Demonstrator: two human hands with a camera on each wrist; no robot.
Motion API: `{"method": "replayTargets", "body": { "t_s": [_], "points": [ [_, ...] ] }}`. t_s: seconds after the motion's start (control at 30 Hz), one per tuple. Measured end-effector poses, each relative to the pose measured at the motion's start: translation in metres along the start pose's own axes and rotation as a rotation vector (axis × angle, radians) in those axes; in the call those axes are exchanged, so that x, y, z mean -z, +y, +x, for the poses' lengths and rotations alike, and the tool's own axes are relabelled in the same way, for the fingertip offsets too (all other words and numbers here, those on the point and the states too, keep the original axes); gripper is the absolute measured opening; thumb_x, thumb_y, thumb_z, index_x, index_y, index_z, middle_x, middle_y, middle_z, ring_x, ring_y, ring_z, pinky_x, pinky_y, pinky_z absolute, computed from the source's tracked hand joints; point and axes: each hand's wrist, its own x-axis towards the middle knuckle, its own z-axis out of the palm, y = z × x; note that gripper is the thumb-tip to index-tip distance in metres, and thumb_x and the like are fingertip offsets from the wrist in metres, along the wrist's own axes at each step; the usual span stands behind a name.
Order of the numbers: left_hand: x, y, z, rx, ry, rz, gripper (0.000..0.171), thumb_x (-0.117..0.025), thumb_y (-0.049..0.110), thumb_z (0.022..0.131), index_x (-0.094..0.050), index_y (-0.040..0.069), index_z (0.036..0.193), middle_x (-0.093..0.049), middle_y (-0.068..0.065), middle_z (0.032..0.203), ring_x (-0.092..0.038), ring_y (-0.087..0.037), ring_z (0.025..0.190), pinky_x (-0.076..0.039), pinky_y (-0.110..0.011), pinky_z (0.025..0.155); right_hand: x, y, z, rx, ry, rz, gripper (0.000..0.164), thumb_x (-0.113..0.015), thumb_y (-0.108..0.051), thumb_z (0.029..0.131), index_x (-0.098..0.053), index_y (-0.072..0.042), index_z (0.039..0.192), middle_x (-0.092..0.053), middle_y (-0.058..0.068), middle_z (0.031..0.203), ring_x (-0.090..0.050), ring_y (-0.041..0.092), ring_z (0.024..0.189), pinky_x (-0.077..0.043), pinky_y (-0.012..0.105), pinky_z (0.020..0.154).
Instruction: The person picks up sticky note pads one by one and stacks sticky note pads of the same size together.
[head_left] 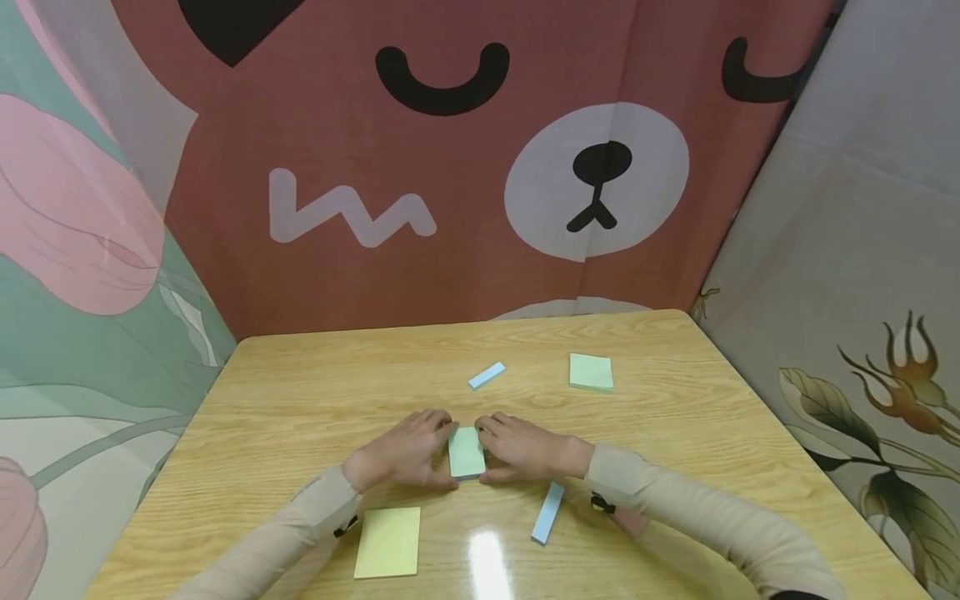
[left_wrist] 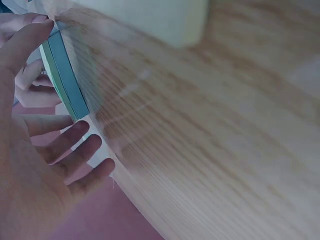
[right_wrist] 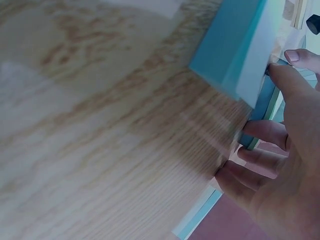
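Note:
A pale green sticky-note pad [head_left: 467, 450] lies on the wooden table with a blue layer [left_wrist: 69, 75] beneath it. From its left side my left hand [head_left: 412, 448] grips it, thumb at the near end and index finger at the far end. My right hand [head_left: 523, 448] holds the opposite side the same way. Close to the right wrist lies a narrow blue sticky-note pad [head_left: 548, 514], which looms large as a blue block [right_wrist: 227, 45] in the right wrist view. Beside the left forearm rests a yellow sticky-note pad [head_left: 387, 542].
Farther back on the table [head_left: 315, 375] are another narrow blue pad [head_left: 487, 375] and a square green sticky-note pad [head_left: 591, 372]. A brown curtain [head_left: 450, 283] with a bear print hangs behind the far edge. Patterned cloths flank both sides.

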Motion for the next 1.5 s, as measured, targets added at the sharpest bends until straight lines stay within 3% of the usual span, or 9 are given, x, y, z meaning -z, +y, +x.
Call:
{"method": "replayTargets", "body": {
  "t_s": [0.4, 0.57, 0.7, 0.97, 1.27, 1.5],
  "points": [
    [-0.003, -0.004, -0.005, 0.017, 0.026, 0.006, 0.089, -0.065, 0.069, 0.081, -0.055, -0.001, 0.135, -0.050, -0.008, 0.123, -0.048, -0.020, 0.110, -0.047, -0.039, 0.095, 0.003, 0.000, -0.002, -0.010, -0.012, 0.074, 0.044, -0.058, -0.050, 0.096, -0.056, -0.008, 0.109, -0.046, 0.012, 0.139, -0.049, 0.020, 0.118, -0.047, 0.029, 0.096],
    [-0.002, -0.003, -0.006, 0.023, 0.029, -0.016, 0.087, -0.067, 0.067, 0.080, -0.056, -0.001, 0.133, -0.050, -0.007, 0.121, -0.047, -0.020, 0.109, -0.047, -0.039, 0.094, 0.007, 0.005, -0.007, 0.010, -0.023, 0.168, 0.045, -0.061, -0.045, 0.097, -0.056, -0.008, 0.121, -0.046, 0.011, 0.138, -0.046, 0.020, 0.122, -0.046, 0.029, 0.097],
    [-0.001, -0.002, -0.005, 0.035, 0.020, -0.014, 0.087, -0.067, 0.068, 0.080, -0.057, -0.001, 0.133, -0.049, -0.007, 0.122, -0.047, -0.020, 0.109, -0.047, -0.039, 0.094, 0.009, 0.012, -0.012, 0.022, -0.032, 0.182, 0.050, -0.060, -0.045, 0.097, -0.056, -0.008, 0.131, -0.048, 0.008, 0.136, -0.047, 0.019, 0.121, -0.046, 0.031, 0.098],
    [-0.003, -0.003, -0.005, 0.031, 0.008, 0.003, 0.087, -0.067, 0.068, 0.080, -0.057, -0.001, 0.133, -0.049, -0.008, 0.122, -0.047, -0.020, 0.110, -0.046, -0.040, 0.095, 0.013, 0.021, -0.019, -0.014, -0.063, 0.159, 0.043, -0.060, -0.044, 0.098, -0.060, -0.012, 0.126, -0.054, 0.002, 0.128, -0.053, 0.017, 0.114, -0.048, 0.032, 0.096],
    [-0.002, -0.004, -0.005, 0.035, -0.002, 0.018, 0.088, -0.063, 0.070, 0.082, -0.056, 0.000, 0.135, -0.048, -0.008, 0.125, -0.045, -0.020, 0.111, -0.047, -0.040, 0.095, 0.018, 0.031, -0.028, 0.017, -0.036, 0.111, 0.036, -0.062, -0.040, 0.097, -0.065, -0.012, 0.120, -0.061, -0.001, 0.113, -0.058, 0.015, 0.104, -0.050, 0.030, 0.091],
    [0.000, -0.003, -0.006, 0.026, -0.014, 0.023, 0.087, -0.062, 0.069, 0.083, -0.055, 0.000, 0.135, -0.047, -0.007, 0.126, -0.045, -0.020, 0.111, -0.046, -0.041, 0.096, 0.017, 0.035, -0.036, 0.012, 0.067, 0.134, 0.023, -0.066, -0.030, 0.096, -0.071, -0.011, 0.109, -0.065, -0.002, 0.106, -0.060, 0.012, 0.096, -0.051, 0.029, 0.087]
  ]
}}
